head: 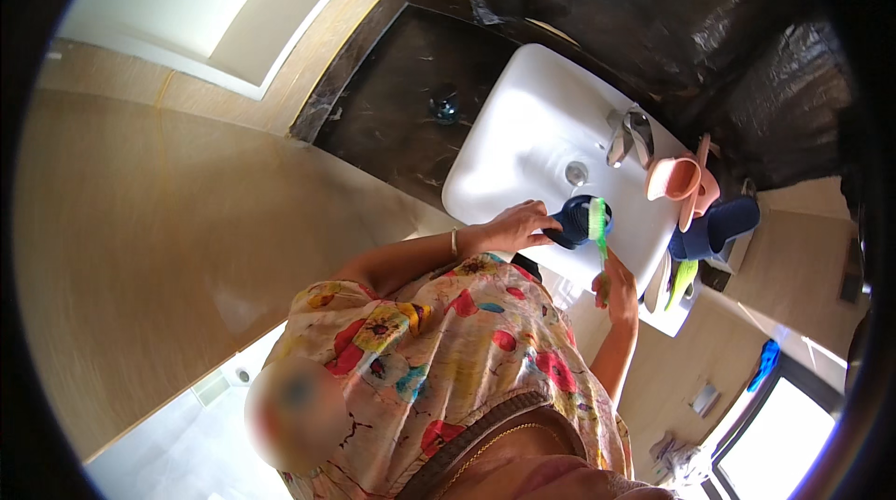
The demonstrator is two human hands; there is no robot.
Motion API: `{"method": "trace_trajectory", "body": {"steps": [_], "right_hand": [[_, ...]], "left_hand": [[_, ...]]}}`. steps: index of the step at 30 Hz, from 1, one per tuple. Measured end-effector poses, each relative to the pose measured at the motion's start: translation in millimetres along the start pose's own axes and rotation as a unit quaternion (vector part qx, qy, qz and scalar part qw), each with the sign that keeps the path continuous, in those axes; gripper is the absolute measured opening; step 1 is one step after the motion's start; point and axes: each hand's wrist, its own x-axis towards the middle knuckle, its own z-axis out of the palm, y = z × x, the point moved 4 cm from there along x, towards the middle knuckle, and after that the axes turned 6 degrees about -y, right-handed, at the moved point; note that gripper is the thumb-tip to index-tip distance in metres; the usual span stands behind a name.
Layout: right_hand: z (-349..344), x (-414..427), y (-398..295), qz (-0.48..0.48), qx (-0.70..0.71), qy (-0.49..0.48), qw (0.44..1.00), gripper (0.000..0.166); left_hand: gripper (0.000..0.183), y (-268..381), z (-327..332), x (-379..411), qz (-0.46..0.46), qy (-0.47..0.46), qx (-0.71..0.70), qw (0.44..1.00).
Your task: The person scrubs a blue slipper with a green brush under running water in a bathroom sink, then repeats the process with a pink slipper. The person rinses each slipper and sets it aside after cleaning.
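Observation:
Over the near edge of a white washbasin (504, 150), my left hand (521, 225) grips one end of a dark blue slipper (575, 218). The slipper's other end reaches toward the drain. My right hand (616, 286) is closed around the handle of a green scrubbing brush (597, 223). The pale bristle head overlaps the slipper in view; whether they touch I cannot tell. Past the drain, a chrome faucet (628, 136) stands on the basin's rim.
Pink slippers (675, 178) and another dark blue slipper (717, 230) sit at the basin's right end. Beside them lies a lime-green item (682, 283). A dark stone counter (392, 94) adjoins the basin's left side, with a small shiny round object (444, 108) on it.

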Motion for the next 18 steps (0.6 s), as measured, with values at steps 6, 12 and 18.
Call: {"method": "trace_trajectory", "body": {"steps": [6, 12, 18], "right_hand": [[-4, 0, -14, -0.055, 0.128, -0.017, 0.99, 0.048], [5, 14, -27, -0.073, 0.153, -0.049, 0.984, 0.05], [14, 24, -41, -0.08, 0.178, -0.029, 0.98, 0.05]], "left_hand": [[0.03, 27, -69, -8, -0.005, -0.025, -0.089, 0.996], [0.03, 28, -94, -24, -0.027, 0.002, -0.094, 0.995], [0.026, 44, -151, -42, -0.041, 0.076, -0.096, 0.992]]}}
